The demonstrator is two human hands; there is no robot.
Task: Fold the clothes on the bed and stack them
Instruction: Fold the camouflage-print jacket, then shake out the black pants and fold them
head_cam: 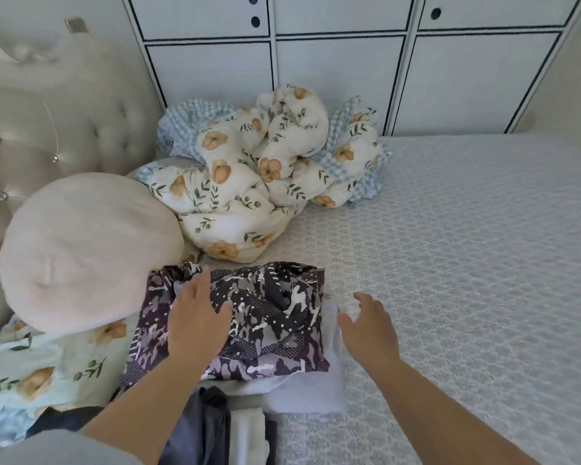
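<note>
Left hand (pixel 197 317) flat on one patterned garment (pixel 269 317)

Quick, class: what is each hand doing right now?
Left hand: open, resting flat on the folded purple camouflage-print garment.
Right hand: open, fingers spread, holding nothing.

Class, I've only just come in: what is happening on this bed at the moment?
A person is folding laundry on the bed. The left hand lies flat on a folded dark patterned garment, which sits on a white garment. The right hand, fingers loose, hovers at that white cloth's edge. More clothes lie nearer the person, and a floral duvet is bundled by the headboard.
</note>
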